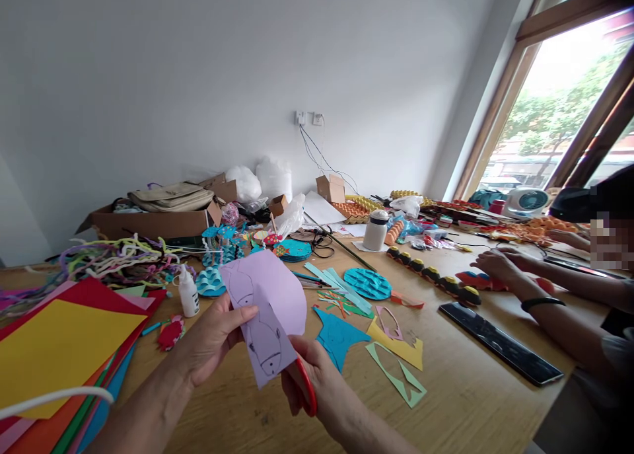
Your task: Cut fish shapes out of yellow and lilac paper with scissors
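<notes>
At a wooden worktable (pixel 232 408), I grip a sheet of purple paper (pixel 270 295) in my left hand (pixel 218 332), thumb pressed flat on its face. The sheet, marked with dark fish-like outlines, is held up to the right of the white glue bottle (pixel 188 294) and nearer to me. My right hand (pixel 310 378) is curled around red-handled scissors (pixel 309 389), farther right of the bottle, at the sheet's lower edge; the paper hides the blades. A wavy blue disc (pixel 210 282) sits just right of the bottle, a red cut-out (pixel 171 334) lies near it on my side, and a stack of coloured sheets (pixel 74 338), yellow uppermost, spreads to its left. Well to the bottle's right lie blue (pixel 337 341) and pale green scraps (pixel 416 391) and, beyond these, a co-worker's hands (pixel 498 265).
</notes>
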`<state>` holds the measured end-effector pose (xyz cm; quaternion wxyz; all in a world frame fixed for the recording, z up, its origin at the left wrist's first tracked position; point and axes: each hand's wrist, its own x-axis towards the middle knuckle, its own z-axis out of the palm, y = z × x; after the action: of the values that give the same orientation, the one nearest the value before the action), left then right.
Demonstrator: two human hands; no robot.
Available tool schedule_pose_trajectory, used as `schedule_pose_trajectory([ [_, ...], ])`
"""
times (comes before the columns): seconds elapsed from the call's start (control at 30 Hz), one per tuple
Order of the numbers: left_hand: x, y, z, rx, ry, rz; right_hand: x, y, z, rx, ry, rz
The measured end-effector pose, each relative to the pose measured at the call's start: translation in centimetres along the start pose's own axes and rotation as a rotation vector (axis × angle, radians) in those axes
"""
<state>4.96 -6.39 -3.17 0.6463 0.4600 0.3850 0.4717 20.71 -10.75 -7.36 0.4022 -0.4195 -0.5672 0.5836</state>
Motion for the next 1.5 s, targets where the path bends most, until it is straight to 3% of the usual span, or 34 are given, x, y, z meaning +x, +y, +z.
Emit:
schedule_pose_trajectory([
  [0.27,-0.2,-0.3,-0.1,0.025,-0.071,-0.056,0.0,-0.3,-0.2,0.019,-0.039,-0.036],
  [0.5,-0.3,-0.3,-0.1,0.009,-0.08,-0.064,-0.1,0.3,0.0,0.045,0.011,-0.013],
  [0.7,-0.1,-0.3,-0.1,0.036,-0.022,-0.019,0.4,1.3,0.0,0.055,0.022,-0.031],
  [1.07,-0.2,-0.4,0.0,0.02,-0.101,-0.075,0.0,-0.1,-0.3,-0.004,-0.013,0.001],
  [1.33,-0.3,-0.2,0.1,0.018,-0.095,-0.092,0.2,1.1,-0.3,0.006,0.051,0.034],
  [1.5,-0.3,-0.4,0.2,0.023,-0.109,-0.096,-0.1,0.4,-0.3,-0.006,0.022,-0.02],
])
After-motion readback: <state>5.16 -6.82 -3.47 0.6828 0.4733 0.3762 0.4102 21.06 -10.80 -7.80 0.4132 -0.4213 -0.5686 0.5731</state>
